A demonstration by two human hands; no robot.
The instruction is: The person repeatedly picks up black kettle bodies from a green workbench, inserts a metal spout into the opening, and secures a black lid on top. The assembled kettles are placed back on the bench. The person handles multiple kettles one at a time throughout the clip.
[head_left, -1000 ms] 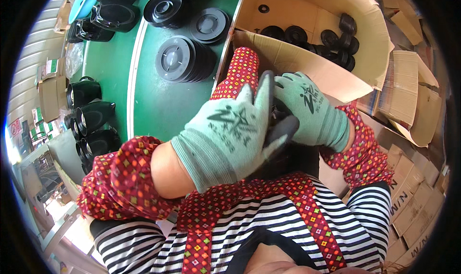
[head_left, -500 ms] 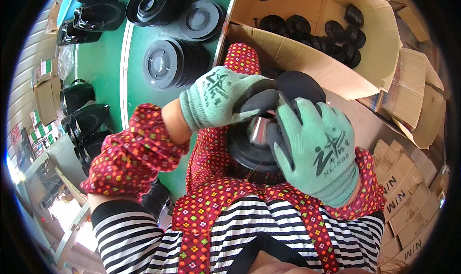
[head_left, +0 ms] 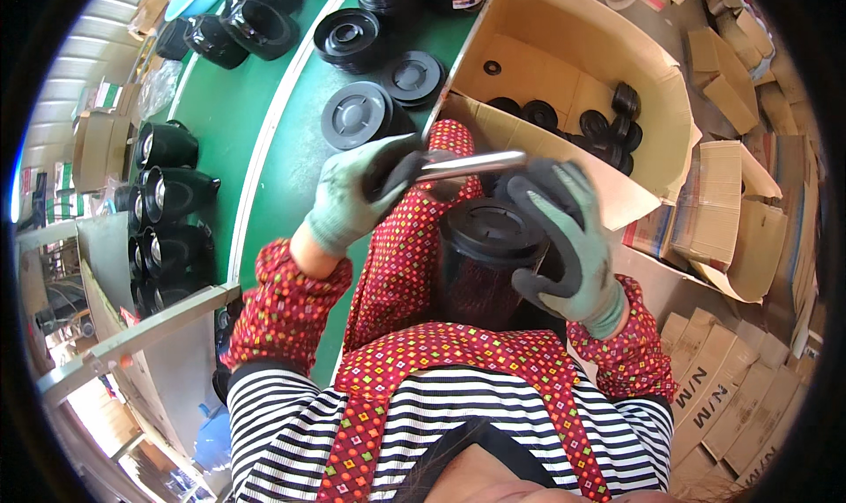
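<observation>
My left hand (head_left: 368,186), in a green knitted glove with black-coated fingers, is closed on a shiny metal piece (head_left: 480,163), blurred by motion. The piece points rightward above my lap; its full shape cannot be made out. My right hand (head_left: 573,239), gloved alike, has thumb and fingers apart. It is beside a black round ringed part (head_left: 495,228), which sits on top of a dark cylindrical body (head_left: 476,292) between my legs. Whether the right fingers touch that part is hard to tell.
A green bench (head_left: 264,195) on the left holds stacked black discs (head_left: 357,115) and several glossy black pots (head_left: 172,195). An open cardboard box (head_left: 564,27) with black round pieces stands ahead right. Flattened cartons (head_left: 731,397) lie at the right.
The metal cone that stood on the black part has come off it, and my left hand has moved left with a shiny metal piece. My right hand has moved away from the left and opened.
</observation>
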